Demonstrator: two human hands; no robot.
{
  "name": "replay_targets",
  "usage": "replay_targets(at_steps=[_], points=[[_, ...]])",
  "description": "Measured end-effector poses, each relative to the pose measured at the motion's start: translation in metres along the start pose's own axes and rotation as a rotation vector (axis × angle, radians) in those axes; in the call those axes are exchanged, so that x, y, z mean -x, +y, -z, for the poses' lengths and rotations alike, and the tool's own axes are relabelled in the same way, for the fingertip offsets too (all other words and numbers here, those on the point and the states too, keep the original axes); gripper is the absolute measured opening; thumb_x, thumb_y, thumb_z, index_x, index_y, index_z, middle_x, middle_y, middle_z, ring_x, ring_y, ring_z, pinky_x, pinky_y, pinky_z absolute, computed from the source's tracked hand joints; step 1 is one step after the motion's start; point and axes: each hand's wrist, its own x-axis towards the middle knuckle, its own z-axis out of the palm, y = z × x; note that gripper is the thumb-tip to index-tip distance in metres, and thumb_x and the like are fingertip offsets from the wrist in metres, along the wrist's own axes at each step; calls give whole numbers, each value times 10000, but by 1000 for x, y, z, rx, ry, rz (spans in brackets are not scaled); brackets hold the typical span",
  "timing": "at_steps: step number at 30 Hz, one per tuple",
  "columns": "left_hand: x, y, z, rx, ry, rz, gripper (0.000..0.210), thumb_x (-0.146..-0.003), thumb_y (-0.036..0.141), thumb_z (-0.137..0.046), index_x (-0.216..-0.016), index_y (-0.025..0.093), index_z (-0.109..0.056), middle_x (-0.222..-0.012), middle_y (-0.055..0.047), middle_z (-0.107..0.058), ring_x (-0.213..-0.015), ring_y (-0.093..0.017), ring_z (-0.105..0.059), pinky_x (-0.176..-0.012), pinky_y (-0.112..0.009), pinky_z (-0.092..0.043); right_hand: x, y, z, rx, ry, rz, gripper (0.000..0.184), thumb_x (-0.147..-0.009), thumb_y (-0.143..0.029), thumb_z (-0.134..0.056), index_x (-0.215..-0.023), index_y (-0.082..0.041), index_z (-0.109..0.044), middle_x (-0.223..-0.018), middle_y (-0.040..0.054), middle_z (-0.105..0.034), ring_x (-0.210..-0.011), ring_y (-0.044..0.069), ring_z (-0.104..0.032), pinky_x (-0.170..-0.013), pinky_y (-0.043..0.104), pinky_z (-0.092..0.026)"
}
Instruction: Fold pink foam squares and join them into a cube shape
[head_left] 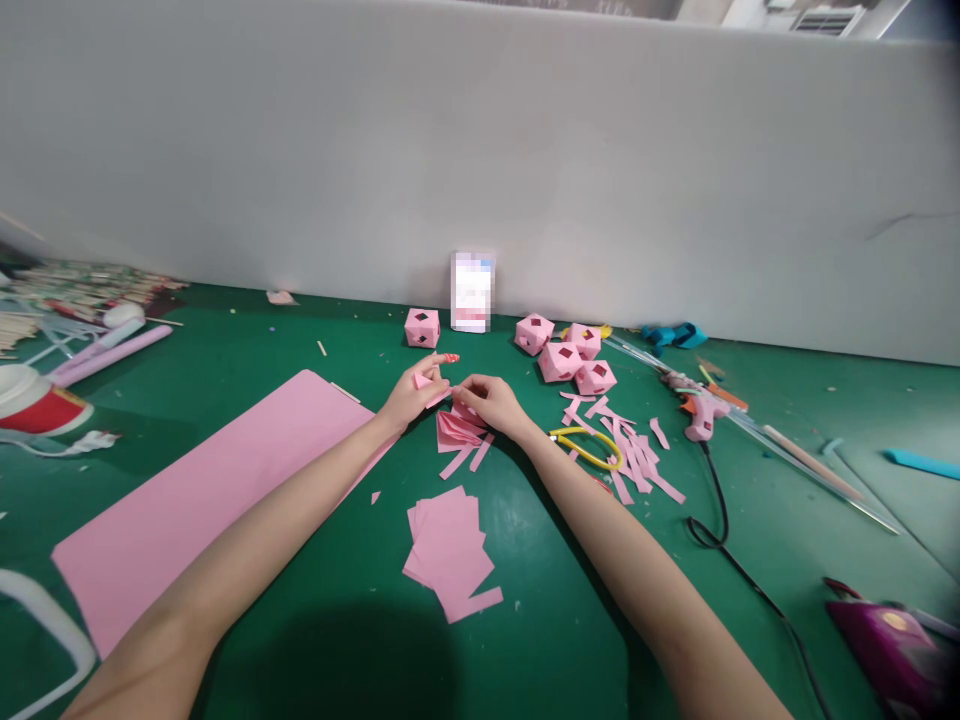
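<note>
Five pink paper blocks (pixel 553 367) stand formed near the green table's (pixel 555 610) far edge; more seem left to make.
Between them and the near edge, our left hand (pixel 412 393) pinches a folded paper (pixel 421 380); our right hand (pixel 489 398) meets it, fingertips bunched, though we cannot tell whether they grip. Folded slips (pixel 455 430) and, nearer us, flat squares (pixel 448 540) look unassembled.

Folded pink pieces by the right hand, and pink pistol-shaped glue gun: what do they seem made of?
Folded pink pieces: probably matte paper or card, from thin, creased edges. Pink pistol-shaped glue gun: likely smooth plastic, from its rounded, moulded look.
</note>
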Motion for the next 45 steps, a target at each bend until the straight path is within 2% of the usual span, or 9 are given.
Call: replay_targets(at_steps=[2,7,15,29,37,45], points=[[0,0,0,-13,-8,-12,435,-761,283,-708,-1177,175,-641,-608,81,-448,-574,-111,-431,-674,-272,-384,0,-1,1,2,1,9,295,-863,-427,-573,-781,-169,-690,-731,12,-682,-672,131,-559,-637,241,-396],[-2,-3,0,-130,-47,-71,378,-822,318,-672,-1168,167,-651,-585,75,-495,-610,-131,-501,-876,-331,-417,0,0,1,-17,-4,25,284,-864,-415,-567,-785,-169,-684,-732,7,-680,-668,127,-561,-646,239,-401],[-1,-3,-1,-159,-73,-38,405,-862,369,-628,-1193,137,-615,-625,56,-489,-604,-134,-492,-686,-281,-413,-1,4,0,-71,3,39,272,-844,-419,-572,-777,-173,-668,-720,1,-667,-656,125,-551,-652,241,-408],[-3,-5,1,-134,-107,-50,377,-853,331,-622,-1182,147,-620,-641,58,-500,-568,-116,-476,-627,-265,-381,-1,4,0,-117,-6,41,274,-837,-426,-578,-771,-171,-656,-707,-1,-653,-645,121,-536,-633,237,-397],[-3,-4,2,-167,-111,-36,416,-820,245,-621,-1225,150,-621,-638,65,-506,-563,-108,-484,-662,-267,-399,0,2,1,-69,-15,34,270,-839,-414,-577,-767,-173,-673,-716,1,-669,-653,126,-548,-645,244,-395],[-3,-7,2,-118,-82,-61,370,-839,317,-648,-1172,158,-631,-593,65,-514,-571,-125,-503,-680,-284,-418,-1,3,0,-73,5,22,254,-837,-402,-575,-772,-175,-668,-714,-2,-670,-653,126,-555,-645,244,-398]])
